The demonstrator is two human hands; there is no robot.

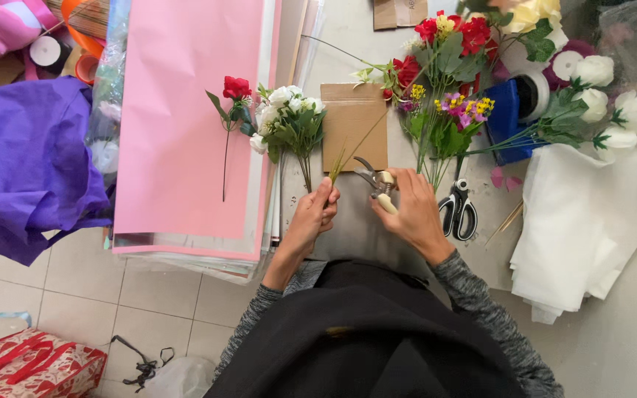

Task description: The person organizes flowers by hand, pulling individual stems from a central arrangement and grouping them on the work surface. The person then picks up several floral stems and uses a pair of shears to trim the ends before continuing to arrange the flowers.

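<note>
The left hand [315, 214] is closed in a firm grip around the lower end of a thin green stem [348, 151], which runs up and to the right across a brown cardboard piece [354, 125] toward the mixed bunch of red, yellow and purple flowers [447, 81]. The right hand [411, 210] is wrapped around the handles of the pruning shears [374, 179], whose blades stand partly open and point at the stem just above the left fingers; whether the blades already touch the stem is hard to tell from this angle. To cut well, the stem should sit deep in the blades rather than at their tips, and the left fingers should stay below the cutting line, holding the stem steady so it does not twist. A slanted, single squeeze seems better than nibbling. Nearby on the surface lie a white flower bunch [289, 118], a single red rose [235, 88] on pink wrapping paper [178, 133], black-handled scissors [457, 210] and stacked white tissue sheets [584, 221].
</note>
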